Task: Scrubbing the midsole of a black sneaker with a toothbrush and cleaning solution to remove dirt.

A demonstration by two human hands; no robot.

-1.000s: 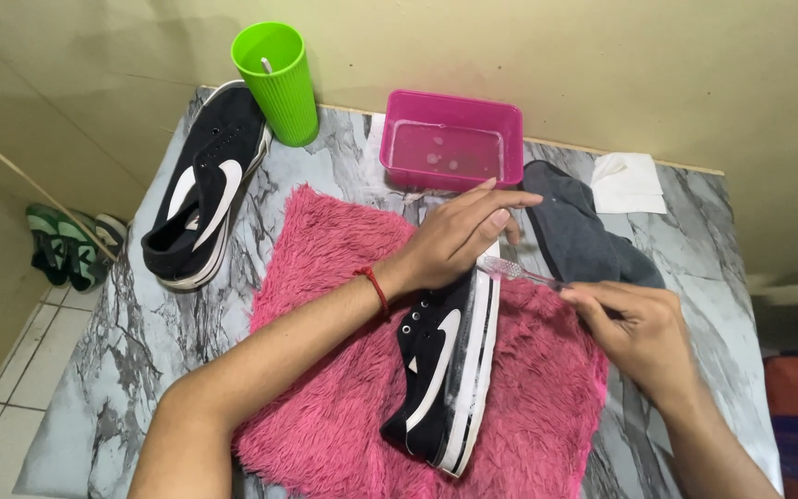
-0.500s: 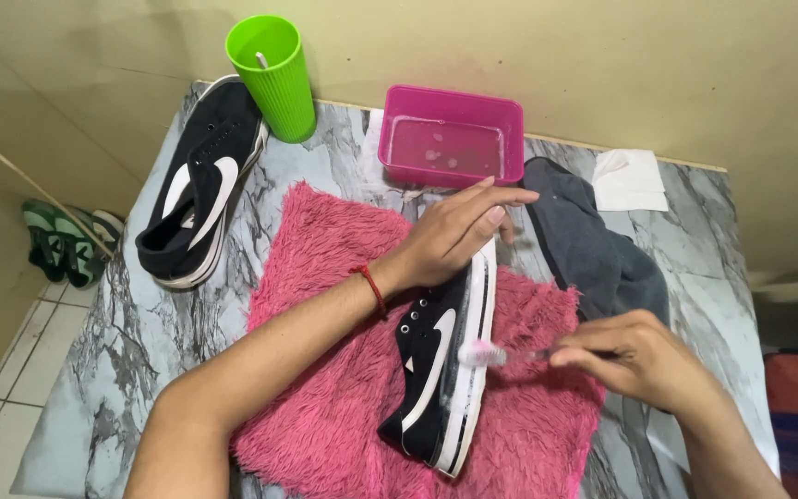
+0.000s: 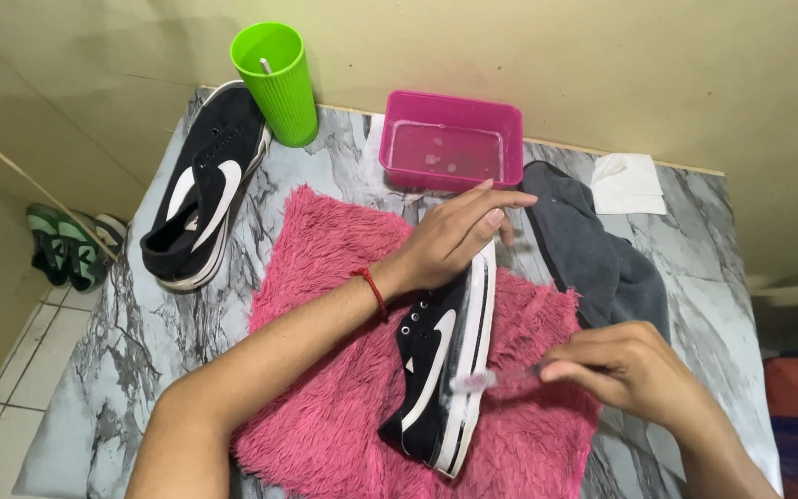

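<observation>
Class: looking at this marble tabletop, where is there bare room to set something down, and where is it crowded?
Bare marble shows at the near left, between the pink rug and the table's left edge, below the spare shoe; a smaller patch lies right of the grey cloth. The back edge is crowded: green cup, pink tub, white tissue.
</observation>
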